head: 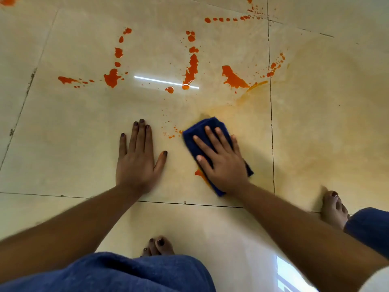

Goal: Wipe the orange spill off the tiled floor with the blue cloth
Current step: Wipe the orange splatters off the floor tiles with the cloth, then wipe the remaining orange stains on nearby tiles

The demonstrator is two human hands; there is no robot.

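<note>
A folded blue cloth [205, 128] lies flat on the beige tiled floor [69, 127]. My right hand [221, 160] presses down on it with straight, spread fingers. My left hand [137, 159] rests flat on the tile to the left of the cloth, fingers straight. Orange spill [233, 77] lies in blotches and drips across the tile beyond both hands. Small orange specks [172, 134] sit just left of the cloth, and a bit of orange [199, 172] shows at the cloth's near edge. A pale yellow smear [242, 106] runs from the cloth toward the far right.
My bare feet [157, 246] [333, 206] stand on the near tiles, with blue trouser legs [117, 272] below. Dark grout lines [271, 123] divide the tiles. More orange drips [227, 18] lie at the far edge, and one patch [8, 1] at the top left corner.
</note>
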